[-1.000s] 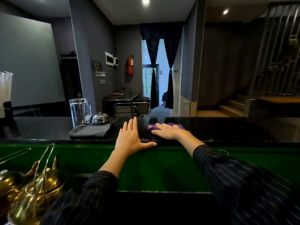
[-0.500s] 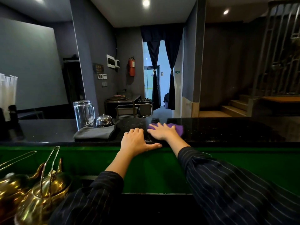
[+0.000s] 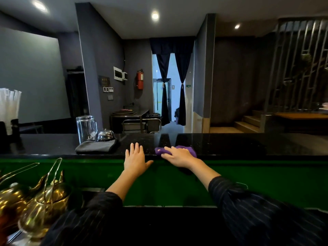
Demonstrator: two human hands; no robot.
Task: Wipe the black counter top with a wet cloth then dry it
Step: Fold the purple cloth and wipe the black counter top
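One purple cloth [image 3: 188, 149] is pressed on the black counter top [image 3: 239, 144].
At its near edge, the cloth is flattened under the right hand [image 3: 179, 156], fingers extended; the left hand [image 3: 135, 157] is laid alongside, fingers together.

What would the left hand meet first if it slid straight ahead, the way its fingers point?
Probably nothing: the left hand faces bare black counter top up to its far edge. The grey cloth lies off to its left.
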